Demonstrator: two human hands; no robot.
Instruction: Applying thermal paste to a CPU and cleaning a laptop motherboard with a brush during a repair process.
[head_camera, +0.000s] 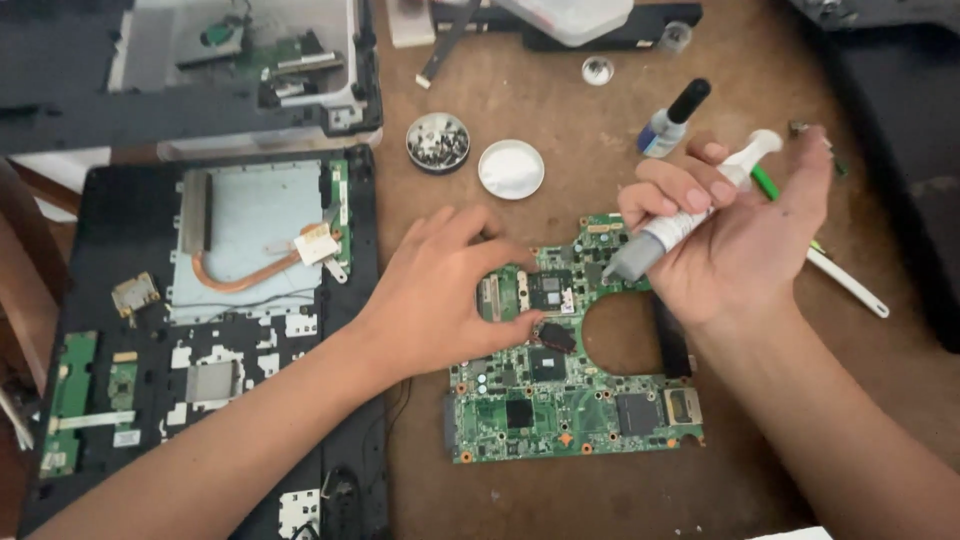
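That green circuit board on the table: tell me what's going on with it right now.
A person is working on the green circuit board, which lies flat on a brown table. The right hand holds a small grey syringe, thumb on the plunger and tip angled down toward a chip near the board's top edge. The left hand rests on the board's left side. An opened black laptop base with a copper heat pipe lies to the left; a small tin of screws sits behind.

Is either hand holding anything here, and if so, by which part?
The right hand holds a syringe around its barrel, thumb on the plunger end. The left hand holds nothing; it rests flat on the green circuit board.
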